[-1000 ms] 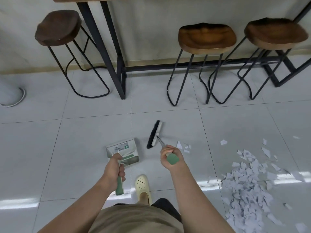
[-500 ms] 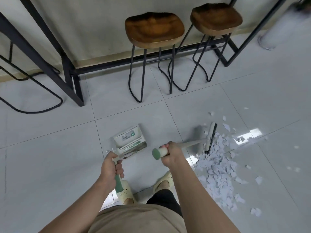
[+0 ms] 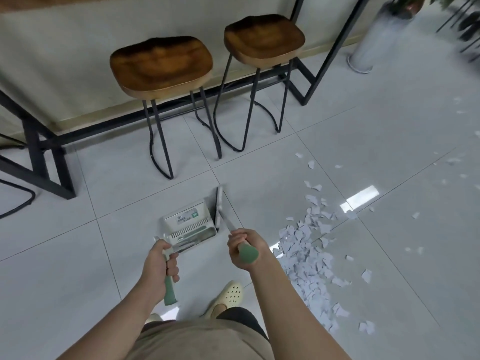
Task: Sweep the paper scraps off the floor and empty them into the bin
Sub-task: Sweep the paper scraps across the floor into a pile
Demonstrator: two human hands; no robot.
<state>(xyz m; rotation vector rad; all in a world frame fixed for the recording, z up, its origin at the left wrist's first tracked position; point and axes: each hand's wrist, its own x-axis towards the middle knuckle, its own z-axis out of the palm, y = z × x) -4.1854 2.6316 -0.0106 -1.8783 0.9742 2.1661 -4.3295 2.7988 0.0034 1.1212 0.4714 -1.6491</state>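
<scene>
Head view: the left hand (image 3: 160,261) has its fingers curled round the green handle of the dustpan (image 3: 189,226), which sits at the floor by the person's feet, and the right hand (image 3: 244,249) grips the green-capped handle of the broom (image 3: 219,207), its head standing just beside the pan's right edge. The paper scraps (image 3: 307,252) lie piled on the floor (image 3: 78,255) to the right, apart from the pan, with strays scattered farther out; they look light and flimsy (likely to flutter or skid on the glossy tile), so short, low strokes seem advisable, both tools held at their handles. A white label with a small green mark is on the pan, its writing too small to read.
</scene>
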